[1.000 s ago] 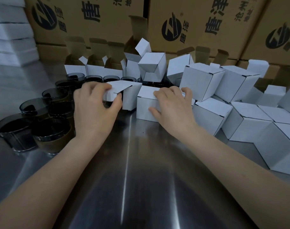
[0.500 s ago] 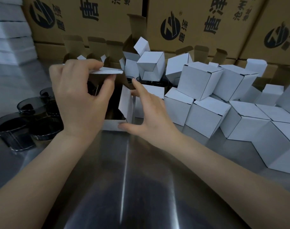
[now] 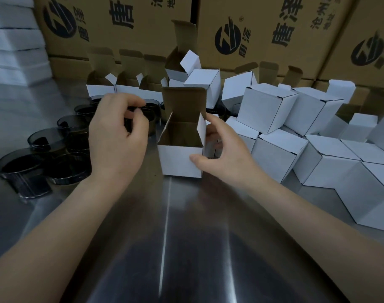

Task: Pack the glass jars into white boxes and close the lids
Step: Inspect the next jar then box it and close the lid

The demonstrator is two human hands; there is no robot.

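Glass jars [image 3: 42, 138], brittle and slick, best gripped round the wall, sit on the counter [image 3: 186, 237] left of the white box [image 3: 180, 162] my right hand [image 3: 226, 154] clasps; my left hand [image 3: 118, 138] curls over one, hold unclear.

Your open box [image 3: 180, 158] stands mid-tabletop [image 3: 186, 237]; jars [image 3: 62, 149] cluster to its left, closed boxes [image 3: 296, 154] pile to its right, and cartons [image 3: 274, 29] line up behind them all.
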